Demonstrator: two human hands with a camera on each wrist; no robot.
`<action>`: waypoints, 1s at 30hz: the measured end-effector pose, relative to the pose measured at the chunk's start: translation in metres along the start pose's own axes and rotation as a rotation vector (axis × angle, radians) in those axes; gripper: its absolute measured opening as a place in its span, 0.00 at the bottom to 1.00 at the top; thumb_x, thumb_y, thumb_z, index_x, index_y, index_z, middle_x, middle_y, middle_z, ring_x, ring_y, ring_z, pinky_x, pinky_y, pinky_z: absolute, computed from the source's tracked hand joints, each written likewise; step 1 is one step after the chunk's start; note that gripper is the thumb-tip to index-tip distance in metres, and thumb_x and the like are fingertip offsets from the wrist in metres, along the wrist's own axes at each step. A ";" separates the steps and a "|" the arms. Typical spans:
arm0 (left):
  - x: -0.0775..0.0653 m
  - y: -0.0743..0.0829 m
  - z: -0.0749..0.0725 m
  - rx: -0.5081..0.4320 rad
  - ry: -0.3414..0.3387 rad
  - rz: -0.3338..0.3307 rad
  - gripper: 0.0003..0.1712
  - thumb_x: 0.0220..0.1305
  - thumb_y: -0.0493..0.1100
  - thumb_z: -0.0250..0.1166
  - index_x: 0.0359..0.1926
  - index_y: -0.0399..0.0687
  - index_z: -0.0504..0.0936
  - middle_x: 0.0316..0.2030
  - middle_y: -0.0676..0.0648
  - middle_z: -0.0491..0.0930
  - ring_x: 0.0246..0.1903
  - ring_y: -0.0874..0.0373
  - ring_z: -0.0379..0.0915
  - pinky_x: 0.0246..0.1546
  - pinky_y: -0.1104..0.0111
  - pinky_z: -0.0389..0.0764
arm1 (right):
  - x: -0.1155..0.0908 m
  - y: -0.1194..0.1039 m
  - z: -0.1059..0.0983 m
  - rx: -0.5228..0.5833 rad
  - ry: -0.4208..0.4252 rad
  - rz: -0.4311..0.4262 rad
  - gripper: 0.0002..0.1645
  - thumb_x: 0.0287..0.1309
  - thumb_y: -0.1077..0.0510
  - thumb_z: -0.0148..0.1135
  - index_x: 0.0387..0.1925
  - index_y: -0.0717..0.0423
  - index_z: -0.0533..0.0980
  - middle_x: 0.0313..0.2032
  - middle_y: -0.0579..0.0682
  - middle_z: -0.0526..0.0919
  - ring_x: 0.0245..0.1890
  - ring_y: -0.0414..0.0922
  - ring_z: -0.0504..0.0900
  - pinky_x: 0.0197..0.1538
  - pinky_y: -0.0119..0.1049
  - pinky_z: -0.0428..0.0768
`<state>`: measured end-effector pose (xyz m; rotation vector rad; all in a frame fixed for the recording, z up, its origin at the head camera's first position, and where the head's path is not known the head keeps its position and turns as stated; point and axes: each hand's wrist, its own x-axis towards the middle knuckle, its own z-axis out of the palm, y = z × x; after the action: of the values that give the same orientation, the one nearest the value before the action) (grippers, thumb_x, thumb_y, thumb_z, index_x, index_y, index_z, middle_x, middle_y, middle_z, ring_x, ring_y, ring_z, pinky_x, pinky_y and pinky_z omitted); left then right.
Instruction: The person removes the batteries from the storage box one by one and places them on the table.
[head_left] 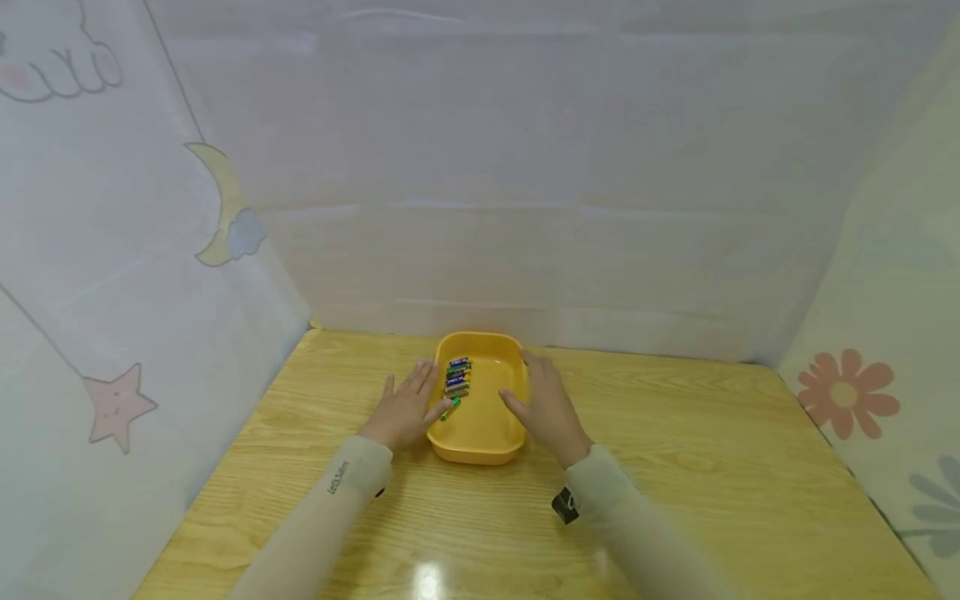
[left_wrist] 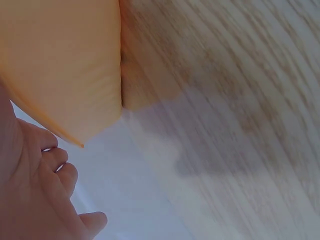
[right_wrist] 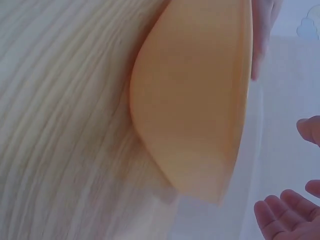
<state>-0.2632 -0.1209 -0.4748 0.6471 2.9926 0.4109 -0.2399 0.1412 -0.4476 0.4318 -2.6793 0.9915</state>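
Observation:
A yellow plastic tray [head_left: 480,457] with raised walls stands on the table in the head view. Inside, along its left wall, several batteries [head_left: 457,379] in blue, green and gold lie in a row. A green battery [head_left: 451,408] lies slanted below the row, near the left thumb. My left hand [head_left: 402,410] is at the tray's left rim, fingers extended and thumb over the edge. At the right rim, my right hand [head_left: 551,410] is spread, its thumb above the tray's inside. The right wrist view shows the right fingers [right_wrist: 282,212] apart from the tray wall [right_wrist: 190,100].
The wooden table [head_left: 675,467] meets a pale cloth wall [head_left: 525,208] just behind the tray. Printed cloth hangs on both sides, with a moon [head_left: 217,200] on the left and a flower [head_left: 847,393] on the right. A black device [head_left: 565,505] is at the right wrist.

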 end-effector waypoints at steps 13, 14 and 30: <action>-0.001 -0.002 0.005 0.025 -0.025 -0.014 0.39 0.82 0.58 0.41 0.81 0.42 0.44 0.81 0.44 0.40 0.79 0.49 0.36 0.75 0.38 0.40 | 0.005 -0.014 0.039 0.082 -0.086 0.082 0.38 0.64 0.53 0.70 0.68 0.67 0.66 0.61 0.64 0.73 0.59 0.59 0.75 0.60 0.54 0.79; 0.000 -0.002 0.006 0.034 -0.024 -0.012 0.39 0.82 0.58 0.40 0.81 0.42 0.43 0.81 0.44 0.40 0.79 0.49 0.36 0.75 0.39 0.41 | 0.005 -0.014 0.042 0.087 -0.093 0.090 0.38 0.64 0.53 0.70 0.68 0.67 0.67 0.60 0.64 0.74 0.59 0.59 0.76 0.60 0.54 0.79; 0.000 -0.005 0.008 0.043 0.008 0.014 0.37 0.82 0.56 0.39 0.81 0.43 0.45 0.80 0.44 0.45 0.79 0.51 0.38 0.77 0.43 0.43 | 0.022 -0.018 0.064 0.109 -0.115 0.116 0.31 0.59 0.56 0.74 0.58 0.69 0.75 0.50 0.64 0.79 0.48 0.57 0.80 0.52 0.51 0.83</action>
<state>-0.2639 -0.1234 -0.4844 0.6718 3.0143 0.3511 -0.2617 0.0816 -0.4773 0.3681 -2.7891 1.1841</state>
